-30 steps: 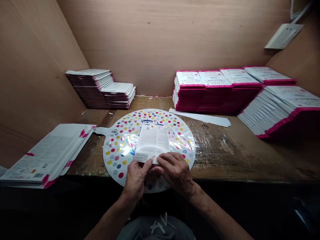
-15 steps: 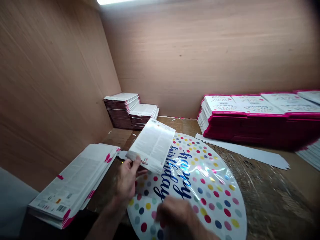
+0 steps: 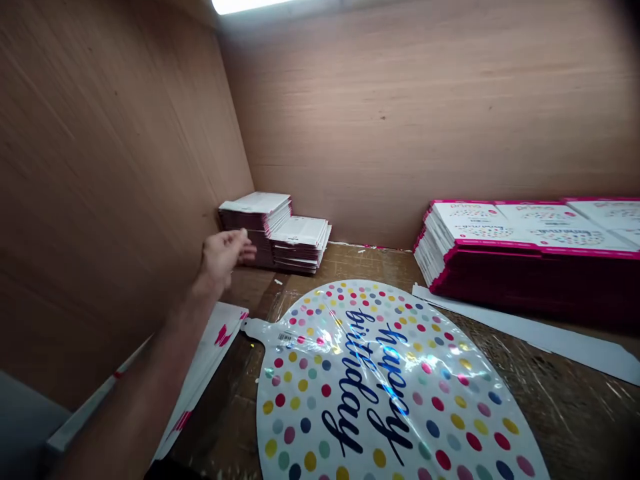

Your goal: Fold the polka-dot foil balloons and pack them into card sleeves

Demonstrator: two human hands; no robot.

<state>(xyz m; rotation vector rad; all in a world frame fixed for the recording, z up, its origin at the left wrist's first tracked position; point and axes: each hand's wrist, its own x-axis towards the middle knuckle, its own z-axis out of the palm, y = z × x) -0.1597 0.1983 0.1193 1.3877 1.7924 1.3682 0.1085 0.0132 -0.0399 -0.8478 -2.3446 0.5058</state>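
Note:
My left hand (image 3: 223, 259) is held out just in front of the left stack of packages (image 3: 256, 202), with nothing in it. Its fingers are loosely bent and a little apart. Beside that stack, a lower pile of the same white packages (image 3: 300, 230) rests on the table. A flat round foil balloon (image 3: 360, 373), printed with coloured dots and "happy birthday", lies on the table with its neck pointing left. My right hand is out of view.
Behind my left forearm lies a pile of white and pink packages (image 3: 213, 347). Pink-edged packages (image 3: 530, 230) stand in a long row at the right. A white strip (image 3: 530, 330) lies before them. Wooden panels (image 3: 400, 113) close the back and left.
My left hand has let go of the white package and moved up and left to the stack. My right hand has left the view, and the balloon is uncovered.

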